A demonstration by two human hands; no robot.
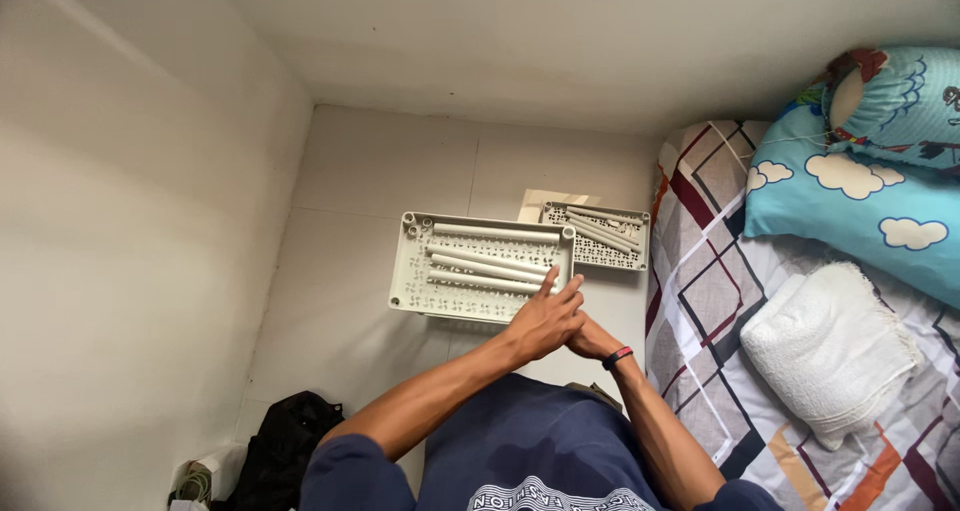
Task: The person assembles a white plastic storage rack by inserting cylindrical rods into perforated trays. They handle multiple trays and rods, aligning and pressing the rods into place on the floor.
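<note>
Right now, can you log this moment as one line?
hands: left hand over right hand, together, holding nothing visible | below: large tray with tubes | beside: small tray | right: bed

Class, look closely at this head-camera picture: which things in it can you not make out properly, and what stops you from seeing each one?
- Right hand, head view: mostly covered by the left hand; whether it holds anything is hidden.
- Smaller tray: its perforations and tubes are too small to count.
- Tan sheet: mostly hidden behind the trays.
- Black bag: partly covered by the person's sleeve.
- Patterned pillow: cut off by the right edge.

Matt grey plastic trays (pixel 478 267) w/ smooth tubes (pixel 487 268); white terry towel (pixel 830 351).
</note>
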